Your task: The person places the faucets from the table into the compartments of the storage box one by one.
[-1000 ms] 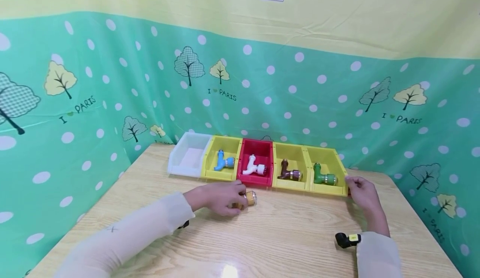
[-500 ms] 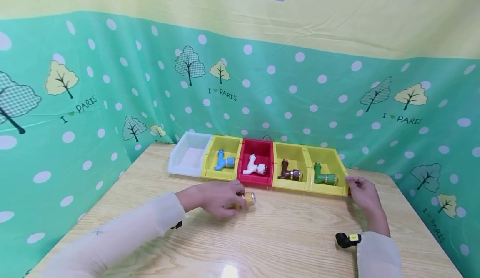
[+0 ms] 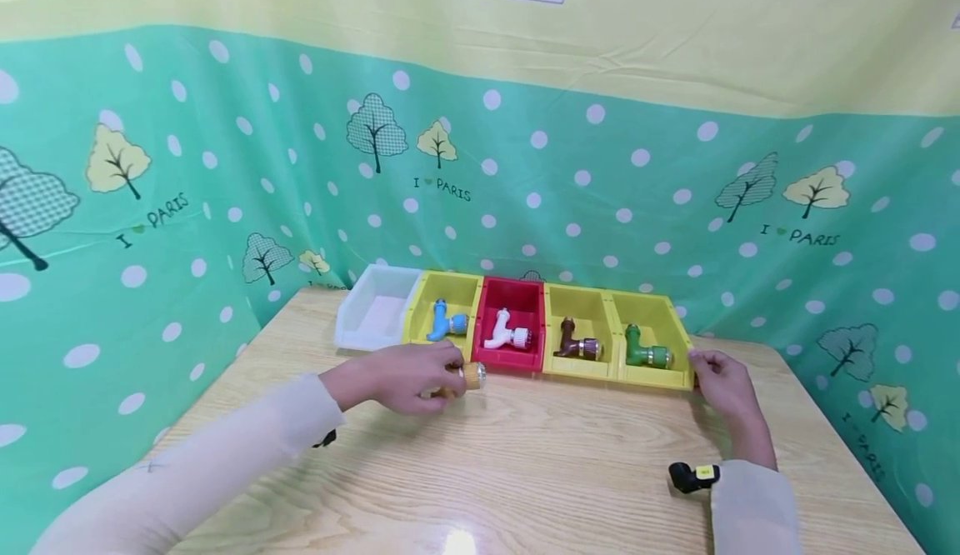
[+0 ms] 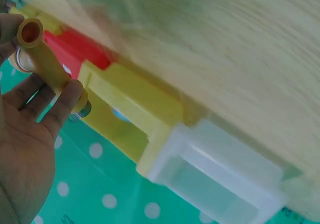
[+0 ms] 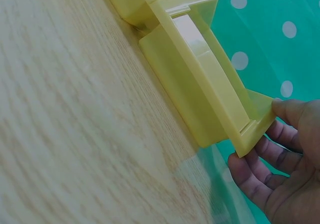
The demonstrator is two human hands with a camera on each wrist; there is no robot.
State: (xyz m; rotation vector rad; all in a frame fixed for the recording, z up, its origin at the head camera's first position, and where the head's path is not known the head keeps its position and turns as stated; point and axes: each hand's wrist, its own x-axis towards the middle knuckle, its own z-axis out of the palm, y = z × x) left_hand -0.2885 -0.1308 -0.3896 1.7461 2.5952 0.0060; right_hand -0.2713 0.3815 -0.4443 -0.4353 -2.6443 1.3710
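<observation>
My left hand (image 3: 411, 378) grips a yellow-orange plastic tap (image 4: 49, 69) in front of the bins. The tap's round open end faces the left wrist camera, and its ribbed knob points right in the head view. At the row's right end, my right hand (image 3: 726, 387) pinches the side wall of the last yellow bin (image 5: 187, 87) between thumb and fingers. That bin contains a green tap (image 3: 647, 349). Along the row lie a brown tap (image 3: 577, 341) in another yellow bin, a white tap (image 3: 507, 330) in the red bin (image 3: 507, 363) and a blue tap (image 3: 446, 320) in the left yellow bin.
A translucent white bin (image 3: 375, 313) forms the left end of the row, with nothing inside it. The joined bins stand at the back of the wooden table (image 3: 555, 463), against a green and yellow printed cloth (image 3: 525, 155).
My left hand has moved left with the yellow-orange tap, from in front of the red bin to in front of the left yellow bin. The right hand stays at the end bin.
</observation>
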